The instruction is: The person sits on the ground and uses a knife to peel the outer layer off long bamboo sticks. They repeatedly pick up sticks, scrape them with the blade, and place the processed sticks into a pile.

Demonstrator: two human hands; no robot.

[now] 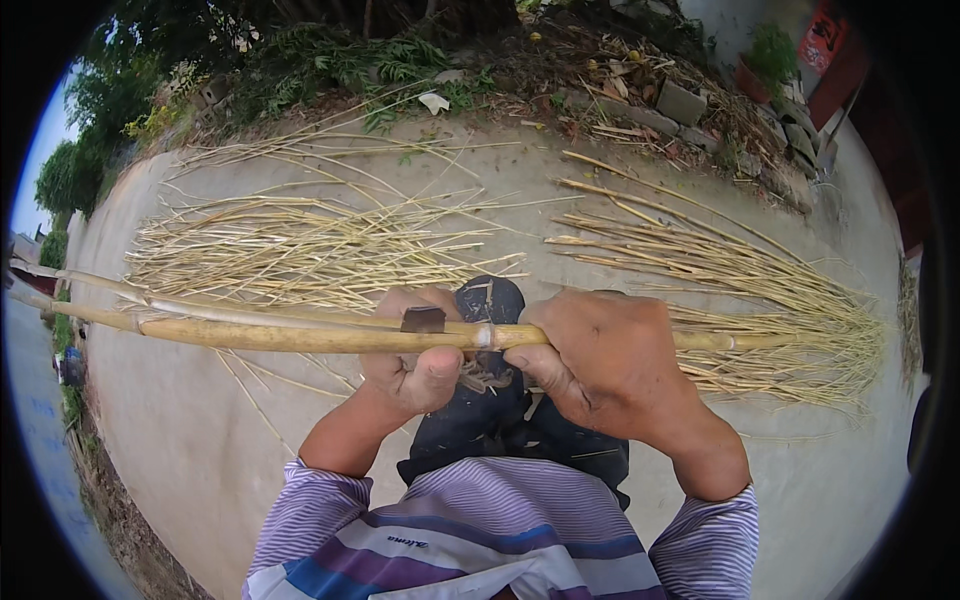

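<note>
A long yellowish cane runs across in front of me, level with my chest. Left of my hands it parts lengthwise into two strips, with pale inner wood between them. My left hand is closed at the cane, its fingers behind and its thumb below. By those fingers a small dark flat piece, like a blade, sits in the split; whether the hand grips it too is hidden. My right hand wraps firmly round the unsplit part, thumb along its near side. The cane's unsplit end sticks out to the right.
Thin canes lie on the concrete ground in a left heap and a right heap. My dark shoe is between them. Bricks, leaves and plant litter border the far side. A potted plant stands at far right.
</note>
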